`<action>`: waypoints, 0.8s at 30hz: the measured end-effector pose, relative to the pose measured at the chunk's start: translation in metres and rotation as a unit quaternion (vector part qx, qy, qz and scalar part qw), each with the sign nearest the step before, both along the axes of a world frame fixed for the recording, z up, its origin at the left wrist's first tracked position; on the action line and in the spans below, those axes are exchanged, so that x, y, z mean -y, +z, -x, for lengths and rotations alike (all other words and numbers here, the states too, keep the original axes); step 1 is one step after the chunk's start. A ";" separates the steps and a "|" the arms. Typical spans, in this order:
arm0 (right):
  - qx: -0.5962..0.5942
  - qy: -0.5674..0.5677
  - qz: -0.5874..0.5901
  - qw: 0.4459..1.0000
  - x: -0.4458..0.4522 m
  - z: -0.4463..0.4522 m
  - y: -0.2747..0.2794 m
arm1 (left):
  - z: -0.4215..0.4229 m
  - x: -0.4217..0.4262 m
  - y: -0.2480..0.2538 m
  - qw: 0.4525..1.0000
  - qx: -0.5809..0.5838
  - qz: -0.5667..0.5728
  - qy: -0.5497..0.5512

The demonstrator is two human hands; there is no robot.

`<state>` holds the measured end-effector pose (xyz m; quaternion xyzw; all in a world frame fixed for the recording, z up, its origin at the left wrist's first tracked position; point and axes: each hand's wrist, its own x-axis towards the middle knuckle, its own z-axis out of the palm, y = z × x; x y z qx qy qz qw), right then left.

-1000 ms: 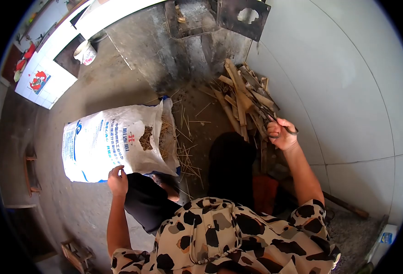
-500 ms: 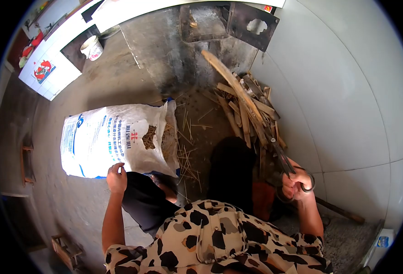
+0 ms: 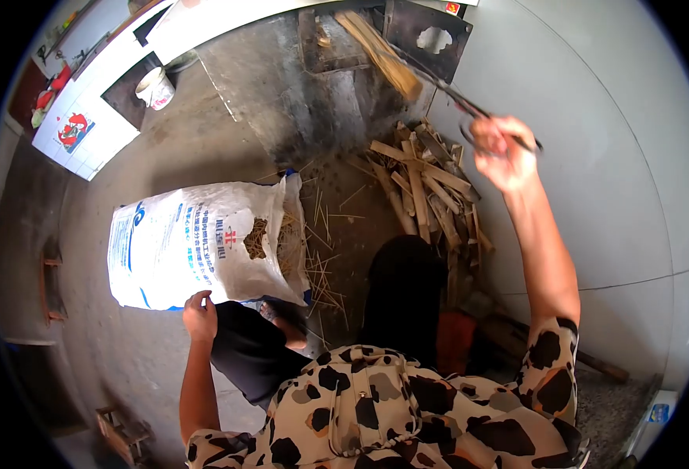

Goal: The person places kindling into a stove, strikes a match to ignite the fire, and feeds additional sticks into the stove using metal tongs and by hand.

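My right hand (image 3: 507,151) grips the loop handles of dark metal tongs (image 3: 446,87), up by the right wall. At their far end the tongs clasp a split piece of firewood (image 3: 381,56), which is held across the front of the stove opening (image 3: 337,43). My left hand (image 3: 200,316) is beside my knee and the lower edge of a white woven sack (image 3: 165,250); its fingers are loosely bent and nothing shows in them. Dry straw (image 3: 325,273) spills from the sack's mouth.
A heap of split firewood (image 3: 430,187) lies against the tiled wall (image 3: 579,141). The stove's metal door (image 3: 426,43) hangs open. A white bucket (image 3: 155,88) stands at the upper left. A small wooden stool (image 3: 118,434) is at the lower left.
My right hand has swung up and forward with the tongs, carrying the firewood from above the heap to the stove opening. My left hand has barely moved.
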<state>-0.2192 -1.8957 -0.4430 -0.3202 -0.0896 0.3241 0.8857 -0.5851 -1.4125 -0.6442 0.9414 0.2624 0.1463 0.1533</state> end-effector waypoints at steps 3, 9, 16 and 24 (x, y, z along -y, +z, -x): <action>0.023 0.049 -0.060 0.997 -0.037 -0.064 -0.007 | 0.002 0.001 0.004 1.000 -0.014 0.004 0.018; 0.026 0.093 -0.121 0.988 -0.083 -0.175 -0.017 | 0.018 -0.002 0.006 0.997 -0.053 -0.007 0.052; 0.078 0.078 -0.111 0.988 -0.127 -0.238 -0.037 | 0.028 -0.007 0.007 0.989 -0.102 -0.012 0.106; 0.120 0.132 0.004 0.984 -0.107 -0.212 -0.039 | 0.010 -0.003 0.011 0.987 -0.121 0.000 0.107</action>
